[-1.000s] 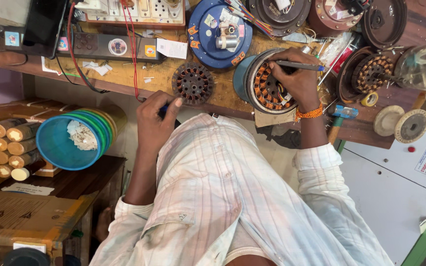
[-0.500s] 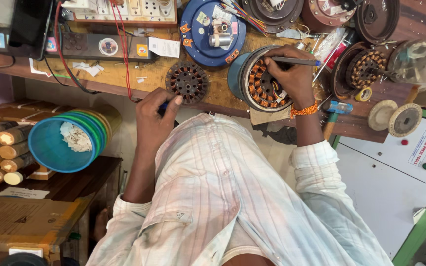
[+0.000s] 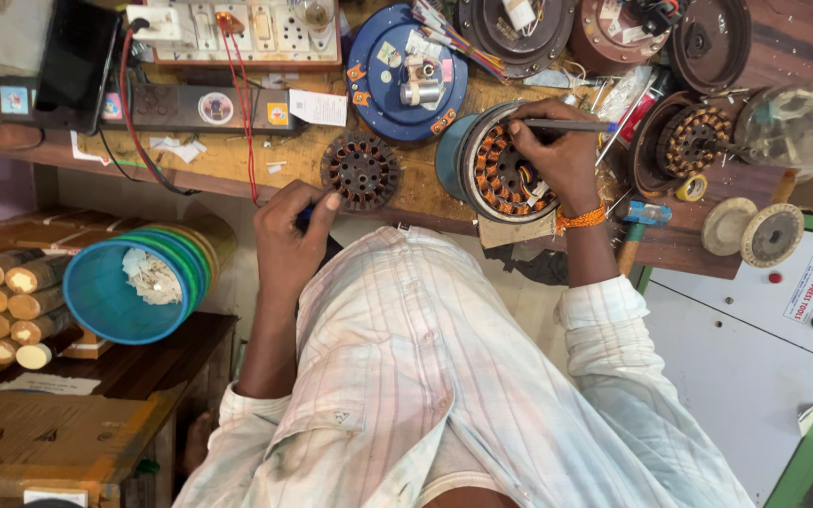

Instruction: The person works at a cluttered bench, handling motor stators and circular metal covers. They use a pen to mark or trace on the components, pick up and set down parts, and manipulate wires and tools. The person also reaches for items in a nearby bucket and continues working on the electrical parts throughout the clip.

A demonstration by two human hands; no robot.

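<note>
Head view: right hand (image 3: 557,155) on wound stator (image 3: 501,174)

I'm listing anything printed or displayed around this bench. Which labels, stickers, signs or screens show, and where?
Dark phone screen: top left, black rectangle.
Round sticker: on the black box, white with a dark centre.
White paper slip: beside that box.
Slanted white label: on the grey panel, right.

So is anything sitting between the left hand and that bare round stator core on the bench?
Nothing visible is. The left hand sits at the bench edge right beside the bare round toothed stator core, with only open wooden benchtop between them. The red wire runs just to their left.
</note>
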